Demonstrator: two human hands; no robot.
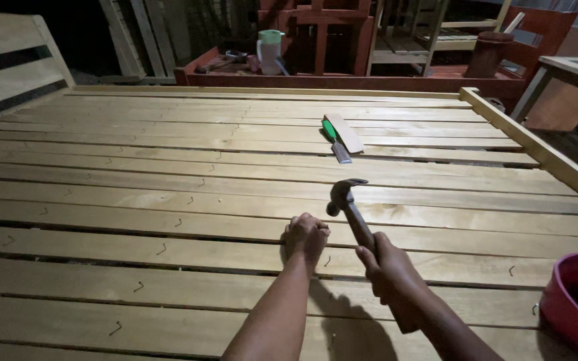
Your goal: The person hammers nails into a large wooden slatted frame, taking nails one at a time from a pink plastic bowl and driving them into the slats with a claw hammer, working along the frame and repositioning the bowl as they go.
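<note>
Right hand (389, 271) is clamped around the lower part of the handle of a claw hammer (350, 208), and the dark metal head is raised a little above the slats. Just beside it, the left hand (306, 235) is closed with the fingers pinched together, resting on a wooden slat (168, 251); probably it steadies a small nail, but the nail itself is too small to see. I judge the hammer as stiff and heavy at the head, so a grip low on the handle suits it, held firmly because a smooth handle can slip. At the right edge, a red plastic basin (573, 304) stands on the slats. Farther away a chisel with green handle (335, 140) lies beside a flat piece of wood (345, 132). Beyond the bed frame (536, 150) a pale green jug (270, 50) stands among red-brown furniture parts.
</note>
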